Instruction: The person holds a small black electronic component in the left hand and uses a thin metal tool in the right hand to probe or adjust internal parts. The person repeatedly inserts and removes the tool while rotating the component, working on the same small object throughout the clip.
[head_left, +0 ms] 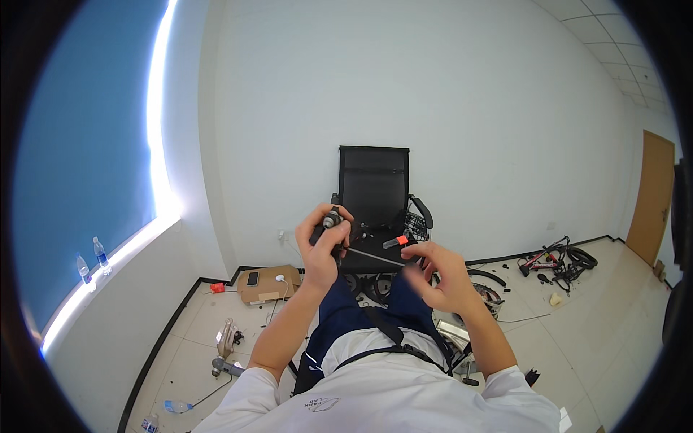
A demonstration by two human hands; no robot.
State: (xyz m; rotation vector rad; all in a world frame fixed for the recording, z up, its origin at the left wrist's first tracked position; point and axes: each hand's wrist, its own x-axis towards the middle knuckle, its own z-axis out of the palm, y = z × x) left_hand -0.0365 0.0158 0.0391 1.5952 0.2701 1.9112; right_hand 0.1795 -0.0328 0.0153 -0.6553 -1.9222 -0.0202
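Observation:
My left hand (326, 249) is closed around a black bicycle part (332, 218) with a silvery metal fitting at its top; my fingers hide much of it. From that part a thin metal rod (377, 256) runs slantwise to the right. My right hand (442, 278) has its curled fingers and thumb about the rod's dark, blurred end, which looks like a tool handle. Behind both hands is a black office chair (375, 187). On its seat lie an orange-and-black item (395, 242) and a black wire-like basket or mesh piece (416, 226).
A cardboard box (268, 286) with a phone (253, 278) and a white charger on it stands at left. Metal bike parts (227, 350) and a bottle (177, 407) lie nearby on the floor. Dismantled red-and-black bike pieces (556, 261) lie along the right wall. Two bottles (100, 254) stand on the windowsill.

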